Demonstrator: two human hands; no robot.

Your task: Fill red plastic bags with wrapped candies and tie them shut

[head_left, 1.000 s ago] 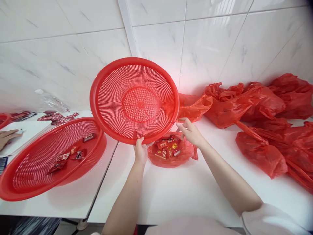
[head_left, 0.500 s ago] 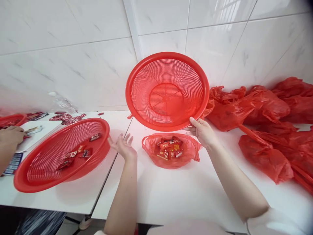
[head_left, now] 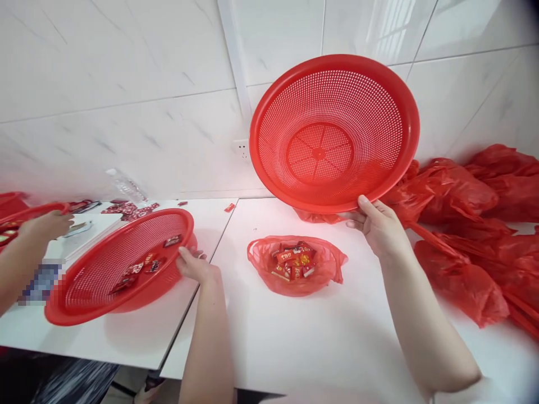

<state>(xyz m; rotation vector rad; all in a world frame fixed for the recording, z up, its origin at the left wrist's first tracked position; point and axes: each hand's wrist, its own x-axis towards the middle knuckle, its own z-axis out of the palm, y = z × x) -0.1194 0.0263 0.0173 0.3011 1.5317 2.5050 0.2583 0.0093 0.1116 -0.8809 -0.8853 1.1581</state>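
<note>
My right hand (head_left: 379, 227) grips the lower rim of a round red plastic colander (head_left: 332, 101), raised and tipped so its bare inside faces me. At the left, my left hand (head_left: 196, 264) has closed on the right rim of a second red colander (head_left: 122, 269). That one tilts above the table with several wrapped candies (head_left: 138, 266) in it; the fingers are partly behind its rim. Between my arms a thin red plastic bag (head_left: 295, 287) stands open on the white table, holding a heap of red-wrapped candies (head_left: 295, 257).
Knotted red bags (head_left: 455, 185) crowd the right side. Another person's hand (head_left: 46, 230) is by a red basket at far left. A clear bottle (head_left: 126, 185) and scattered wrapped pieces (head_left: 130, 210) lie near the tiled wall. A seam (head_left: 210, 255) divides the tables.
The right-hand colander has risen and moved right. My left hand, open beside the other colander before, now holds its rim. The other person's hand has shifted right.
</note>
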